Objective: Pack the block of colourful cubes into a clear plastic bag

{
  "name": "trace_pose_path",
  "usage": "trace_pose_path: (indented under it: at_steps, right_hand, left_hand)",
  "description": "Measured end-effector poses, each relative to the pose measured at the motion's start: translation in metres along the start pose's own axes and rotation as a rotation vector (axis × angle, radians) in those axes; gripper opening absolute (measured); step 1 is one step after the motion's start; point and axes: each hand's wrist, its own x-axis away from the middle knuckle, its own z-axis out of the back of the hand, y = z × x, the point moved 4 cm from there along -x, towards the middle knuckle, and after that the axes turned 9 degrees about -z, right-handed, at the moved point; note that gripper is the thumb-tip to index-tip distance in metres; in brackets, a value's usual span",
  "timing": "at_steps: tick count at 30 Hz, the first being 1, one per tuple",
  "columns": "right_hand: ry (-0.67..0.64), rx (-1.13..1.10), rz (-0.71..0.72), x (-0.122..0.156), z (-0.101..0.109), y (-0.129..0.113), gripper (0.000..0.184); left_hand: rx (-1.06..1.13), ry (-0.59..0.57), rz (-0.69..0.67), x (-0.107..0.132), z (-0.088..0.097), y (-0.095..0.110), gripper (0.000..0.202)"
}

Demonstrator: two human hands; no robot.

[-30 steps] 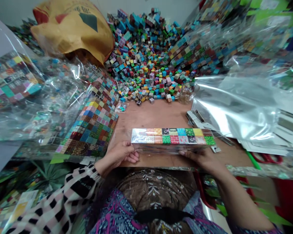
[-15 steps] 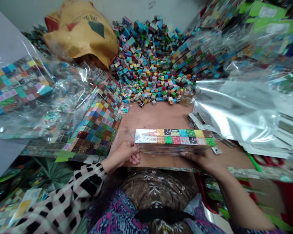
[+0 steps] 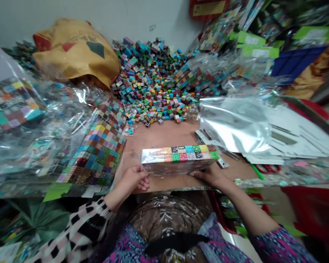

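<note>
In front of me on the brown board lies a long block of printed patterned cubes [image 3: 182,155] in clear plastic film, its top rows of colourful squares facing up. My left hand [image 3: 137,178] is at the block's left end, fingers curled together, with the thumb against the forefinger at the edge of the plastic bag [image 3: 146,169]. My right hand [image 3: 210,176] grips the block's right end. Its thumb lies along the lower front side, and the other fingers are mostly hidden. Right behind the block sits a metal stapler [image 3: 207,137].
A heap of loose cubes [image 3: 159,84] fills the back, beside a yellow sack [image 3: 79,51]. Bagged cube sheets [image 3: 98,149] lean at left. Clear bags [image 3: 235,124] and white sheets [image 3: 298,135] lie at right, near red-handled scissors [image 3: 268,168]. The board's front edge runs close to me.
The view has swung to the right and up, so the scene sits further left. Both hands stay at the two ends of the block, with little visible change in their hold.
</note>
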Motion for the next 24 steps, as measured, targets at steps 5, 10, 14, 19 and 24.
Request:
trace_pose_path:
  at_steps: [5, 10, 14, 19, 24]
  right_hand:
    - [-0.106, -0.168, -0.038, 0.009, 0.009, -0.017, 0.067]
    - [0.128, -0.229, 0.008, 0.012, 0.031, -0.049, 0.091]
    - [0.136, -0.368, -0.001, 0.006, 0.024, -0.056, 0.064]
    - [0.097, -0.435, -0.04, 0.004, 0.004, -0.034, 0.061]
    - [0.059, -0.461, -0.076, 0.005, -0.007, -0.017, 0.046]
  left_hand:
    - [-0.065, 0.056, -0.147, 0.004, 0.013, 0.007, 0.039]
    - [-0.016, 0.155, -0.77, 0.018, 0.022, 0.046, 0.064]
    - [-0.001, 0.025, -0.859, 0.019, 0.003, 0.06, 0.072]
    - [0.0, 0.212, -0.78, -0.001, -0.019, 0.048, 0.047]
    - [0.017, 0.137, -0.758, -0.016, -0.027, 0.031, 0.041]
